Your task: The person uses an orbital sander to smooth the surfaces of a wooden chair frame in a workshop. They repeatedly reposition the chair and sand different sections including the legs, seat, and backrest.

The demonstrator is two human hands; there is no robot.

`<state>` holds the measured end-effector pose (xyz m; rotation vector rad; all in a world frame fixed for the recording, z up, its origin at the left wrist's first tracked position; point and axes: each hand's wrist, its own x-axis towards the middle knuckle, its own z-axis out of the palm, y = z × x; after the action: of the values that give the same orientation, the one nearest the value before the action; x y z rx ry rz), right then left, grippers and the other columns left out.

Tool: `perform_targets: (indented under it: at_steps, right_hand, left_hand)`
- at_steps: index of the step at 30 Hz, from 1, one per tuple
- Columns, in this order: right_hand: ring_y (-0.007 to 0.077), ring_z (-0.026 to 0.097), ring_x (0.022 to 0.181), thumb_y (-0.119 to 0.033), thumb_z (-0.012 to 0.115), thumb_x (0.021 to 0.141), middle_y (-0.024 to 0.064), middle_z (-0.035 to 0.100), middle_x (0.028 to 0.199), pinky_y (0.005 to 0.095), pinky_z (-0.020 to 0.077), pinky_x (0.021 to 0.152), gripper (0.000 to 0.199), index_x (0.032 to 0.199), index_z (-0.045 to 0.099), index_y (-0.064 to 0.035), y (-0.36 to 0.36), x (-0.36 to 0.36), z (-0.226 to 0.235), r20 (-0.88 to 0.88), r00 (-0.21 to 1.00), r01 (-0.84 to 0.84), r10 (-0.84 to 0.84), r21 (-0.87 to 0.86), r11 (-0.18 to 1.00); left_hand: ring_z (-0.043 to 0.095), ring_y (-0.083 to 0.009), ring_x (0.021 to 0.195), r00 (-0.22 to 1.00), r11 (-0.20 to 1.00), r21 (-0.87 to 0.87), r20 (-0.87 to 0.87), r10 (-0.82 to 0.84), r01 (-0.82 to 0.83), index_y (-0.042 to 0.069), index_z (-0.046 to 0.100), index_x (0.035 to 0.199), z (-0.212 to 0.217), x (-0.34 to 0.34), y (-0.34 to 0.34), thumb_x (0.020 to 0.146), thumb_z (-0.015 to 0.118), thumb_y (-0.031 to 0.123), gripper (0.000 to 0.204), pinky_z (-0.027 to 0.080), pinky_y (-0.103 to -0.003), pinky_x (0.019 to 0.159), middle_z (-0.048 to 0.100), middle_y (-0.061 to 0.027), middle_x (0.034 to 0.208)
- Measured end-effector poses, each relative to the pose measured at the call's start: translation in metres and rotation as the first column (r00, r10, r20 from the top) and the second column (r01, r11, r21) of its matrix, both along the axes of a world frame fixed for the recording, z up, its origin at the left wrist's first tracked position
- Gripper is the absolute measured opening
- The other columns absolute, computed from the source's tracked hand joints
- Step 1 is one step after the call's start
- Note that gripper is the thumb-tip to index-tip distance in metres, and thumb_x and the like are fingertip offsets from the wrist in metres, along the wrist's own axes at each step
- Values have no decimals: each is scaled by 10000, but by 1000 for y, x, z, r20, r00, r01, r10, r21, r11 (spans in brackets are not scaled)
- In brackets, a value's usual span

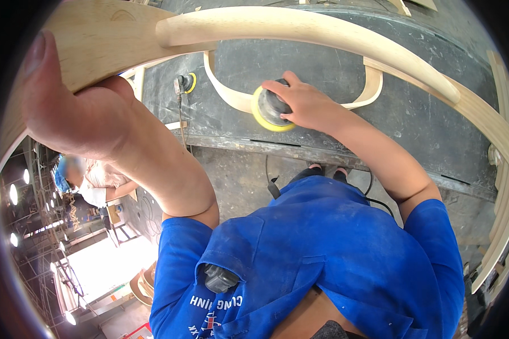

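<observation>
My left hand [76,113] is raised close to the head view's camera at the upper left, thumb and fingers wrapped round the edge of a pale wooden furniture frame [107,39]. The frame has a broad flat end there, and a long rounded rail [300,27] arches from it to the right. Below the rail, my right hand [308,104] is closed over the dark body of a round orbital sander [272,104] with a yellow pad edge. The sander is tilted, beside a thin bent wooden strip [229,97]; I cannot tell whether they touch.
A dark, scuffed workbench [300,65] lies beneath the frame. Another corded sander [185,84] rests on its left part. Long curved wooden pieces [502,186] stand along the right edge. Farther off at left, another person [104,181] wears a blue head covering. Cables hang near my legs.
</observation>
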<state>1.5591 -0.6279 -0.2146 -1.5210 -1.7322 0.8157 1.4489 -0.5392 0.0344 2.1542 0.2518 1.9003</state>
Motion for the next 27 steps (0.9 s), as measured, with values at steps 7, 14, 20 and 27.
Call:
perform_targets:
  at_steps: [7, 14, 20, 27]
  right_hand:
    - [324, 600, 1022, -62, 696, 787, 146, 470, 1160, 441, 498, 852, 657, 1357, 397, -198, -2, 8, 7, 26, 1000, 6, -4, -93, 996]
    - [315, 595, 1066, -98, 700, 803, 141, 455, 1207, 431, 508, 898, 662, 1369, 380, -218, 40, -18, 30, 93, 995, -24, 35, -109, 994]
    - [315, 590, 1072, -94, 694, 807, 145, 457, 1202, 433, 502, 901, 661, 1370, 375, -223, 29, -10, 31, 106, 993, -28, 47, -167, 986]
    - [322, 605, 1027, -68, 697, 797, 150, 464, 1175, 424, 510, 857, 659, 1358, 383, -210, 33, -17, 25, 83, 996, 39, -28, -130, 991]
  left_hand:
    - [629, -360, 888, 1000, 1000, -3, -17, 7, -7, -128, 614, 933, 2, -5, -2, 693, 488, 352, 551, 495, -433, 811, 625, -272, 912]
    - [629, -357, 890, 999, 1000, -10, -40, -2, 1, -121, 601, 951, 4, -5, -5, 697, 502, 344, 539, 495, -432, 805, 623, -267, 918]
    - [633, -350, 899, 999, 999, -23, 17, 48, -47, -113, 594, 965, -2, -5, -11, 708, 498, 329, 521, 496, -424, 810, 627, -265, 924]
    - [630, -339, 916, 996, 997, -66, -82, 35, -40, -115, 595, 973, 1, -3, -14, 713, 488, 311, 511, 494, -412, 824, 629, -257, 938]
